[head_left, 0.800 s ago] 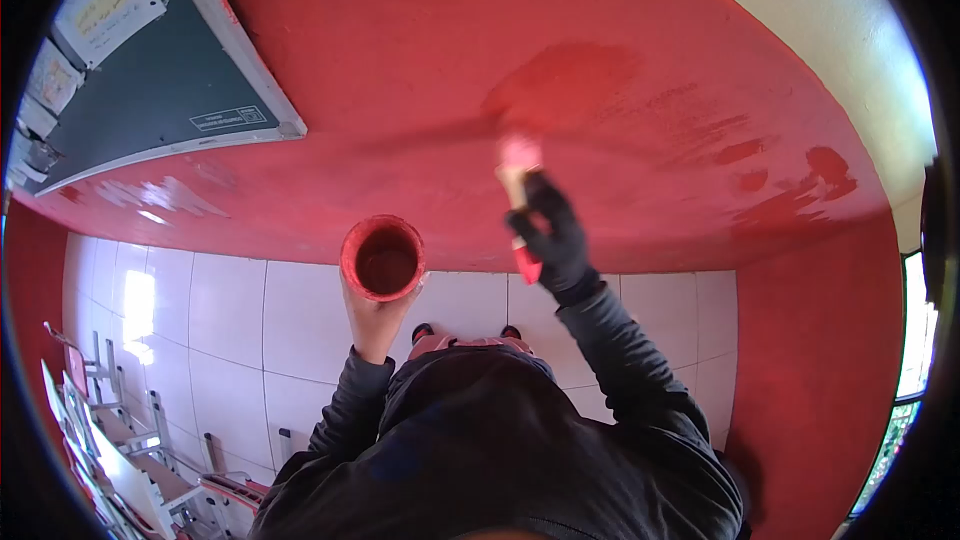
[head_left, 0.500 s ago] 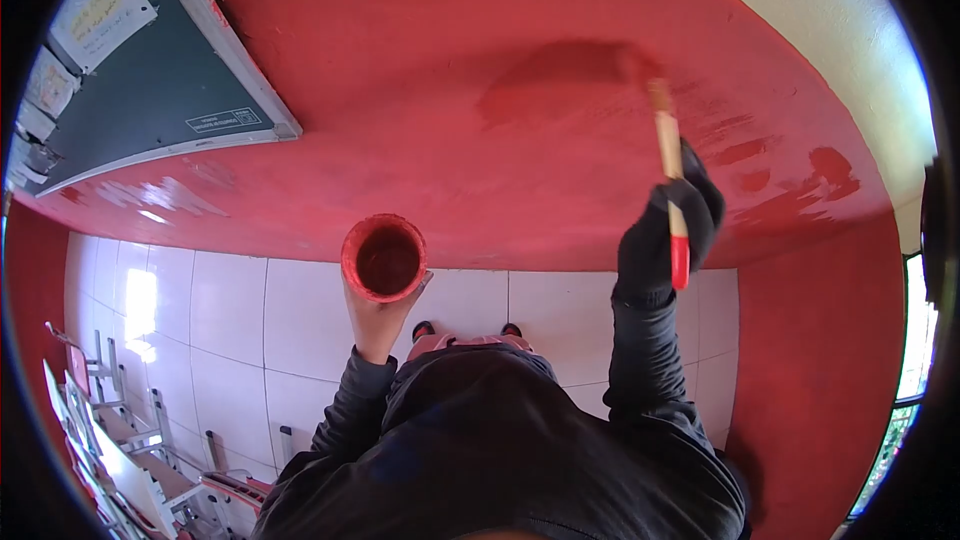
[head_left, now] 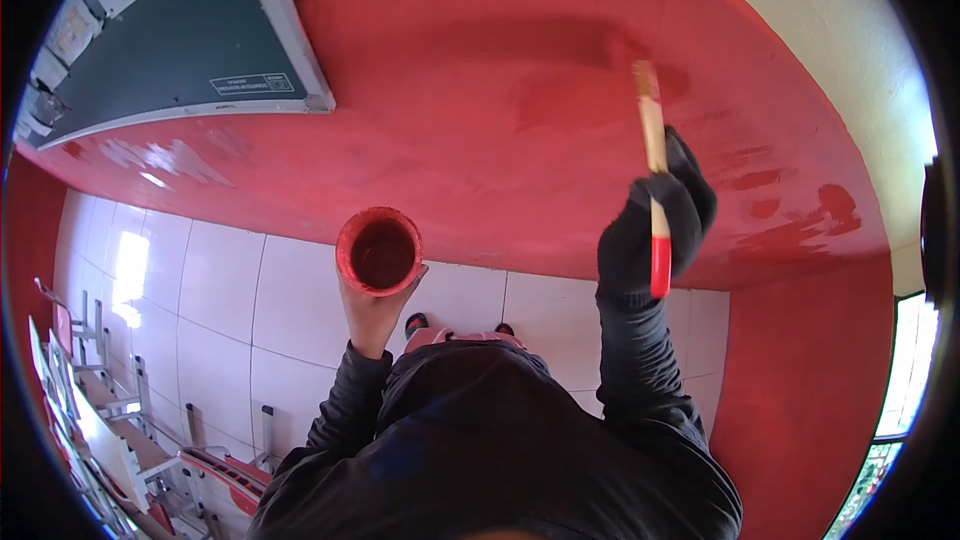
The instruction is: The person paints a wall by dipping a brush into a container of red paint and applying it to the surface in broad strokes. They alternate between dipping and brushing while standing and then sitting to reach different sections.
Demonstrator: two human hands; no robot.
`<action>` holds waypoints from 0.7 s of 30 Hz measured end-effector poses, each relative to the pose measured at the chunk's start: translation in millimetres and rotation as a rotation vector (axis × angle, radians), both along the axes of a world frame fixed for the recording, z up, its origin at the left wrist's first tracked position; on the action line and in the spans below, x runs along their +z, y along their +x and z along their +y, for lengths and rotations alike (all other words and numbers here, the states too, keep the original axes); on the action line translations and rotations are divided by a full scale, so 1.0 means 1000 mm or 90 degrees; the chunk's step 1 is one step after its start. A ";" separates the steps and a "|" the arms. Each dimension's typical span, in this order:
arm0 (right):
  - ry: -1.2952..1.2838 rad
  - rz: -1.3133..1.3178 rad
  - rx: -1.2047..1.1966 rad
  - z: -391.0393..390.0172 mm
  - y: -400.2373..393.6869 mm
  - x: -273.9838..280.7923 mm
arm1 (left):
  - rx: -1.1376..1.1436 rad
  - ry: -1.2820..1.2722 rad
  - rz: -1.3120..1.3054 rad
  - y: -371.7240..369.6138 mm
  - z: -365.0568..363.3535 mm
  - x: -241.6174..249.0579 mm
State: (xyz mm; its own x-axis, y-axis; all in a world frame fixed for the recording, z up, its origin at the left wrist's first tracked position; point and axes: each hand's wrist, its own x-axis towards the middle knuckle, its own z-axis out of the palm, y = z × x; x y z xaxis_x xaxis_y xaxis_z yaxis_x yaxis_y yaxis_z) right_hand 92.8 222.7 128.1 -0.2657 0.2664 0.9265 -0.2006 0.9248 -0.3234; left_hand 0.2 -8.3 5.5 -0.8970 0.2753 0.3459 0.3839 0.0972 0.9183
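My bare left hand (head_left: 372, 318) is wrapped round a paint cup (head_left: 345, 258), whose rim is smeared red and whose inside looks dark red. In a dark glove, my right hand (head_left: 655, 225) grips a paintbrush (head_left: 653, 130) with a pale wooden handle tipped in red. The brush points up at the red wall (head_left: 450, 140), its bristles at or close to the surface; contact is hard to make out. Darker, wet-looking strokes lie around the bristles and further right on the wall.
A dark green board (head_left: 180, 50) with papers hangs at the upper left. Several chairs (head_left: 110, 400) stand at the lower left on the white tiled floor (head_left: 290, 290). A cream wall band (head_left: 800, 30) borders the red at upper right, with a window (head_left: 905, 370) below it.
The paintbrush and my right hand have shifted slightly left across the wall. The camera view has turned a little, and the left hand still holds the paint cup.
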 end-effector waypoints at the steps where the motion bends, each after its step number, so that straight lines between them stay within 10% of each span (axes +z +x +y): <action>1: 0.059 0.094 -0.024 -0.001 -0.002 0.001 | 0.013 0.013 -0.011 0.000 -0.002 0.001; 9: 0.130 -0.296 0.251 -0.040 -0.043 -0.087 | 0.031 0.021 -0.032 -0.014 -0.025 -0.017; 13: -0.090 -0.189 0.068 -0.020 -0.019 -0.021 | 0.033 0.013 -0.046 -0.019 -0.035 -0.022; 18: 0.133 -0.001 -0.137 -0.012 -0.007 -0.008 | 0.027 0.026 -0.098 -0.025 -0.041 -0.020; 20: -0.432 -0.050 0.175 -0.025 -0.032 -0.074 | 0.031 0.018 -0.024 -0.026 -0.038 -0.016; 21: 0.138 -0.207 0.026 -0.027 -0.037 -0.085 | 0.029 0.018 -0.023 -0.026 -0.038 -0.015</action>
State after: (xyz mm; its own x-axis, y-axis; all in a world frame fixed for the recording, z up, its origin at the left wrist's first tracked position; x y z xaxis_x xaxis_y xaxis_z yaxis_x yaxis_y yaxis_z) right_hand 55.3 195.2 43.1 -0.5615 0.0574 0.8255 -0.1573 0.9720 -0.1746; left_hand -26.2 -46.7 -9.8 -0.9203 0.2243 0.3206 0.3467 0.0877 0.9339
